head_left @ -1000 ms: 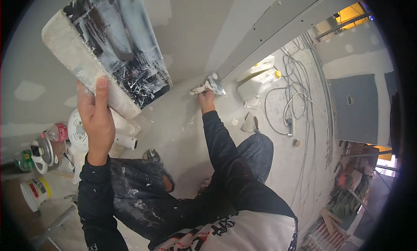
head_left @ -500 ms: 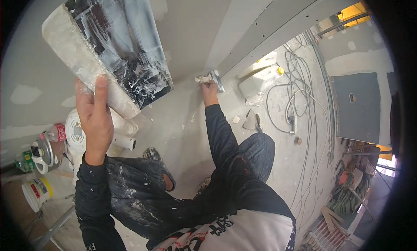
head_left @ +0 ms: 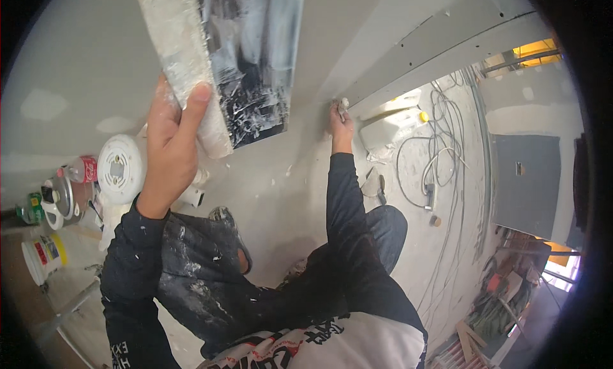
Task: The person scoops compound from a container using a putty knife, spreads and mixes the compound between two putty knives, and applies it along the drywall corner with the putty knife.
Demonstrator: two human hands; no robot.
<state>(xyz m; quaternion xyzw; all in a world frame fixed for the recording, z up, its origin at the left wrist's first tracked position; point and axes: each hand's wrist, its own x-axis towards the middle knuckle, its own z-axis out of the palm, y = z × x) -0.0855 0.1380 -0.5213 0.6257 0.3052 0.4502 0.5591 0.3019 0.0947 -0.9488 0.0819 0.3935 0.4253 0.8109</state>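
My left hand (head_left: 172,145) grips the thick, pale, plaster-crusted handle of a wide plastering spatula (head_left: 252,56), thumb on top. White compound is smeared across its dark flat blade, with rougher lumps near the lower corner. My right arm stretches forward to the base of the grey wall. There my right hand (head_left: 341,131) is closed around a small putty knife (head_left: 345,105); its pale handle end shows, while its blade is hidden or too small to make out.
Right of my right hand lies a whitish jug (head_left: 393,131) with a yellow cap, near a scraper (head_left: 371,182) and tangled cables (head_left: 440,171). At left are a round white device (head_left: 121,169), bottles (head_left: 82,169) and a bucket (head_left: 42,259). A perforated grey edge (head_left: 440,46) runs along the upper right.
My left hand and the spatula have moved right and slightly up. My right hand has shifted right along the wall base, and the putty knife has turned. The whole view has shifted slightly.
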